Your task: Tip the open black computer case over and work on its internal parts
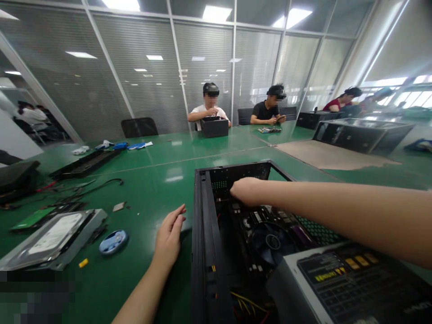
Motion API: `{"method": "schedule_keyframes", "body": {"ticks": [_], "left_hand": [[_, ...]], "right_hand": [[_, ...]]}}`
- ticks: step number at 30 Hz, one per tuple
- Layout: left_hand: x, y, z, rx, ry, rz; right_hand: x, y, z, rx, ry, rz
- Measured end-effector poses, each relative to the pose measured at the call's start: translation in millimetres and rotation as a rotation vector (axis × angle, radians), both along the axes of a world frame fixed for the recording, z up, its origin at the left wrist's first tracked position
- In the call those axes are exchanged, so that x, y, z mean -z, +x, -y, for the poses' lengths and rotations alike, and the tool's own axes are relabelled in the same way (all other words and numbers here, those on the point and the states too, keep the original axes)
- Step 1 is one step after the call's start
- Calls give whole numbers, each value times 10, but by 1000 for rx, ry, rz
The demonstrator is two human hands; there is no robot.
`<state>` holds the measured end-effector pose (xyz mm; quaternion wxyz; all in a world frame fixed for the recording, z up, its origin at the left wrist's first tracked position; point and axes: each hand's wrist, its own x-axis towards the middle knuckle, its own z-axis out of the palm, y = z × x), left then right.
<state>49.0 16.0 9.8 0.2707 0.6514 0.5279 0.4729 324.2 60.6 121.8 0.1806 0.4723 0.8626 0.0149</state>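
Observation:
My right hand (248, 191) reaches into an open black computer case (205, 234), near its far wall. Its fingers are curled, and whatever they grip is hidden behind the hand. Below that hand lies the motherboard (258, 217) with a round cooling fan (272, 242) on it. A power supply (337, 279) with a printed label fills the near end of the case, and thin coloured wires (248, 303) run beside it. My left hand (170, 234) rests on the green table just left of the case, its fingers stretched out and holding nothing.
To the left lie a hard drive (57, 238), a round blue dish (114, 242), a small yellow piece (83, 263), a green circuit board (37, 219) and cables (97, 185). Across the table (158, 175) two people work. More cases (357, 135) stand at the right.

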Motion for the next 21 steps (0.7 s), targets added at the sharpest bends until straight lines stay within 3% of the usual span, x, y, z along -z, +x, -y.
{"method": "schedule_keyframes", "body": {"ticks": [5, 13, 18, 21], "left_hand": [[12, 8, 8, 3, -6, 2], [4, 11, 26, 1, -6, -2], [-13, 15, 35, 11, 11, -2], [-17, 1, 60, 13, 31, 2]], "right_hand": [[-152, 115, -92, 101, 138, -10], [-74, 171, -167, 163, 135, 18], [-25, 59, -63, 181, 162, 0], [-96, -22, 52, 184, 130, -18]]}}
